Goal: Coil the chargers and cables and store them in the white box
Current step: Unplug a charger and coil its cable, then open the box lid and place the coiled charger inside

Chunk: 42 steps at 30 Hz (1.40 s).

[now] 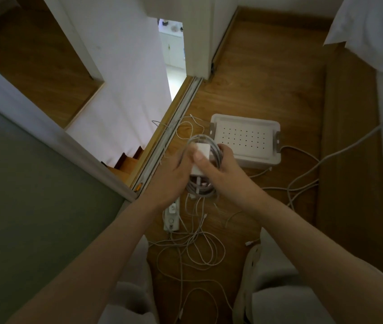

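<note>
A white charger brick wrapped in coiled white cable (pixel 203 160) is gripped by closed left hand (pixel 174 174) and right hand (pixel 221 170), above the wooden floor (pixel 267 90); the white perforated plastic box (pixel 246 139) sits just beyond; loose white cables (pixel 197 249) and a white power strip (pixel 171 217) lie beneath.

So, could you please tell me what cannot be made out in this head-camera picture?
- Whether the white box holds anything: its dotted lid covers the inside.
- How the coiled cable is fastened: the left hand and right hand cover its middle and most of the charger.
- Power strip: the left wrist hides its far end.
- The loose cables' plug types: too small.
</note>
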### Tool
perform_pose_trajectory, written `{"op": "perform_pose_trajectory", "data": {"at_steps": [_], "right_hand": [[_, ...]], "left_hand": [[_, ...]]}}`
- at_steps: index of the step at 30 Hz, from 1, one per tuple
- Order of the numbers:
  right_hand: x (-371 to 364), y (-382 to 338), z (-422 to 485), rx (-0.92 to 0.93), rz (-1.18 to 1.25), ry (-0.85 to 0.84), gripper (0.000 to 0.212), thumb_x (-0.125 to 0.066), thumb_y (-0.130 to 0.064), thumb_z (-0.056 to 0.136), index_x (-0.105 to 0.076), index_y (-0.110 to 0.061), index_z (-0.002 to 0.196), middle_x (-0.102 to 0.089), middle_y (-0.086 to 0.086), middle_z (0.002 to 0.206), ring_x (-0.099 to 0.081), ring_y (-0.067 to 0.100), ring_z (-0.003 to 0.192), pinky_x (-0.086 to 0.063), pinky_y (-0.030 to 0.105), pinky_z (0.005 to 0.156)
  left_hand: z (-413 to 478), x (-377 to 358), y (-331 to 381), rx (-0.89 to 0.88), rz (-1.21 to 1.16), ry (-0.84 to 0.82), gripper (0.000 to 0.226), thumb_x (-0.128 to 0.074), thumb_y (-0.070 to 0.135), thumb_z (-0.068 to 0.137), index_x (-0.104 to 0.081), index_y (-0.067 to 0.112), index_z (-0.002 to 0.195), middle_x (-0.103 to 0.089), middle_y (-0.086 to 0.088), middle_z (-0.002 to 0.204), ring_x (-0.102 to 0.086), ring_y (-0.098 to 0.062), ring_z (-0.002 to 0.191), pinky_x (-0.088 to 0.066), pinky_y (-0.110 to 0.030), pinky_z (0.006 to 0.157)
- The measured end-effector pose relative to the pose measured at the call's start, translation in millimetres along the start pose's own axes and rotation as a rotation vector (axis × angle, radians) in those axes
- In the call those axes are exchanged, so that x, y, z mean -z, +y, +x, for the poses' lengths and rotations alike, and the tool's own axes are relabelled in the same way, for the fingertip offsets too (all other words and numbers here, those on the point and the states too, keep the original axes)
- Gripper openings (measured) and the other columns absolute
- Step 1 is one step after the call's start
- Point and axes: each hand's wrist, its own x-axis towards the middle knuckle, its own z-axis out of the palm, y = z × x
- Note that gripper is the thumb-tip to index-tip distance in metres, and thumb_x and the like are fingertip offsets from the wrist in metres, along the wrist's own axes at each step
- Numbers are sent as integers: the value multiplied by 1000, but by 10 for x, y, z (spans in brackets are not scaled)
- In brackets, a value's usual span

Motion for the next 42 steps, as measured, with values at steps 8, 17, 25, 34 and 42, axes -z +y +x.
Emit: {"op": "perform_pose_trajectory", "data": {"at_steps": [8, 17, 25, 34, 42], "right_hand": [[81, 136, 246, -43, -12, 212, 85, -62, -52, 79, -18, -19, 144, -55, -1, 119, -62, 15, 98, -51, 16, 61], [588, 533, 801, -128, -53, 383, 81, -60, -44, 85, -16, -12, 146, -50, -3, 103, -53, 5, 65, -43, 11, 50], [1272, 1095, 1714, -220, -430, 311, 83, -58, -44, 86, -11, -10, 146, -50, 15, 134, -57, 25, 105, -43, 23, 73], [1678, 1788, 2736, -359, -530, 384, 85, -51, -45, 91, 2, -5, 145, -46, 23, 135, -49, 37, 118, -42, 40, 93], [1708, 2253, 2978, -331, -652, 349, 94, -52, -50, 88, 7, -6, 146, -44, 24, 135, -45, 38, 119, -42, 44, 97]], "left_hand": [[308, -134, -286, -61, 261, 160, 24, -25, 42, 99, -44, 29, 103, -54, 0, 103, -58, -16, 91, -55, -42, 75], [993, -445, -628, -316, 1005, 106, 37, -29, 27, 97, -52, 18, 126, -62, -1, 110, -57, -19, 100, -47, -33, 82], [1928, -818, -1250, -284, 1148, -171, 48, -30, 32, 98, -31, 15, 143, -40, -8, 144, -36, -23, 133, -29, -40, 108], [2860, -883, -1976, 63, 1139, -140, 43, -38, 30, 98, -33, 13, 137, -42, -10, 136, -40, -27, 125, -35, -41, 102], [3275, -1023, -2298, 193, 1038, -88, 37, -40, 28, 98, -39, 8, 129, -49, -15, 127, -49, -30, 115, -42, -40, 89]]}}
